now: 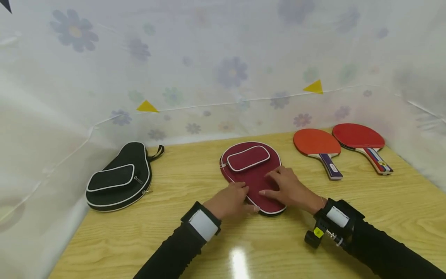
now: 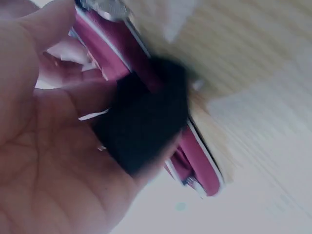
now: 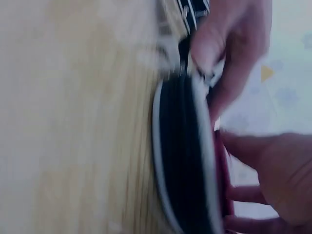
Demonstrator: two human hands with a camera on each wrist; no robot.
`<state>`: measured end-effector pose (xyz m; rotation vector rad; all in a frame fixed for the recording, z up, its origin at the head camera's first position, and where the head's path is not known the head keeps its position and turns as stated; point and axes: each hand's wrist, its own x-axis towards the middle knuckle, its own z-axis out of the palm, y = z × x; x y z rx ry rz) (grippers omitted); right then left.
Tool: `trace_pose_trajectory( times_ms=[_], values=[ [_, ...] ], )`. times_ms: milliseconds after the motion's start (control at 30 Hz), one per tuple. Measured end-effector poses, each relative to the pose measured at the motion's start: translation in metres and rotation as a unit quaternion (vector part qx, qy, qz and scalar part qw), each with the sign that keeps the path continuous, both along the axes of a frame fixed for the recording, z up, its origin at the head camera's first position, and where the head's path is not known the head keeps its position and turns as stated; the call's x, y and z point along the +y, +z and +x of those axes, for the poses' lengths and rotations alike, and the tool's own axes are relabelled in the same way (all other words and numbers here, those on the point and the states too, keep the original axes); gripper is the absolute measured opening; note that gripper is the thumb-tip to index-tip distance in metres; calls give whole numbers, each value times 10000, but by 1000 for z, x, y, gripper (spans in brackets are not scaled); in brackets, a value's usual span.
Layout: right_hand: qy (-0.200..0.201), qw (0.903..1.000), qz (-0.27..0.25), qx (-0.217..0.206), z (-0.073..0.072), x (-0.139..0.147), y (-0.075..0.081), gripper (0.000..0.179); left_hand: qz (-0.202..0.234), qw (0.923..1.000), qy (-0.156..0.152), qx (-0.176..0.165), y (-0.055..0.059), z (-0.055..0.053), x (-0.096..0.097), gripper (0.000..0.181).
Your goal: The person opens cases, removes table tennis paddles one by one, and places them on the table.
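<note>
A dark red table tennis bat case (image 1: pixel 256 170) with white piping and a front pocket lies flat on the table in the head view. My right hand (image 1: pixel 287 188) rests on its right side, fingers spread. At the lower left edge is my left hand (image 1: pixel 231 201), thumb apart from the fingers. In the left wrist view, a blurred black strap (image 2: pixel 141 117) crosses the left fingers and hides part of them beside the case's edge. The right wrist view shows the case's black side (image 3: pixel 183 151), with the left thumb and fingers close to its end.
A black bat case (image 1: pixel 120 178) with a wrist loop lies at the left. Two bats, one orange-red (image 1: pixel 315 141) and one red (image 1: pixel 359 135), lie at the back right. A flowered white sheet (image 1: pixel 223 69) hangs behind the wooden table (image 1: pixel 181 178).
</note>
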<state>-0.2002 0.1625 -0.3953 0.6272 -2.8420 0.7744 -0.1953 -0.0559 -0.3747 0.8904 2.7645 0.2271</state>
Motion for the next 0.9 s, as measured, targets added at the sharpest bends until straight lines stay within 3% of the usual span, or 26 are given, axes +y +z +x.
trace_pose_trajectory(
  times_ms=[167, 367, 500, 667, 900],
  values=[
    [777, 9957, 507, -9, 22, -11, 4, 62, 502, 9986, -77, -126, 2, -15, -16, 51],
    [1156, 9885, 952, 202, 30, -17, 5, 53, 277, 9992, 130, 258, 7, -22, -28, 51],
    [1380, 9855, 970, 204, 26, -13, 7, 43, 157, 9991, 133, 384, 8, -22, -31, 52],
    [1506, 9836, 965, 213, 14, -4, 9, 38, 289, 9978, 130, 579, 8, -15, -29, 39],
    [972, 9908, 829, 452, -4, 9, 13, 37, 177, 9971, 141, 722, 6, -3, -25, 42]
  ],
)
